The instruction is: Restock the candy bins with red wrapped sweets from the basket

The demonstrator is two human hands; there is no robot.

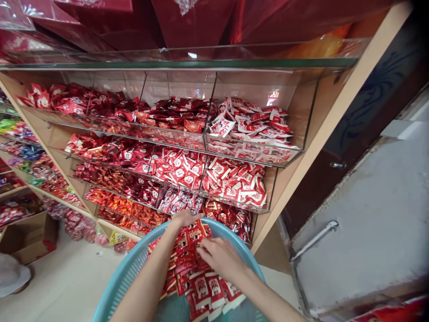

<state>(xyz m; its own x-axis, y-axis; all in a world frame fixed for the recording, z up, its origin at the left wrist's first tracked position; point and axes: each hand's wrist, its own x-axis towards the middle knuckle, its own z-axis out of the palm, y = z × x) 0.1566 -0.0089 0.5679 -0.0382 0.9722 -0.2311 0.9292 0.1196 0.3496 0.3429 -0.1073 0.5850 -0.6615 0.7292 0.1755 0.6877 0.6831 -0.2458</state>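
Small red packets point(191, 257), apparently wrapped sweets, are heaped in a light blue plastic basket point(115, 279) in front of me. Some paler red-and-white packets point(211, 288) lie in rows at the heap's near side. My left hand point(186, 218) reaches over the far part of the basket, closed at the top edge of the red packets; one finger points right and the undersides of the fingers are hidden. Just nearer and to the right, my right hand point(221, 255) is slightly blurred, its fingers apart and touching the packets.
Behind the basket stands a wooden shelf unit point(291, 179) with clear-fronted bins of red and white packets point(234, 181). Large dark red boxes point(191, 27) sit above. A cardboard box point(28, 239) is on the floor at left; a dark door point(338, 147) is at right.
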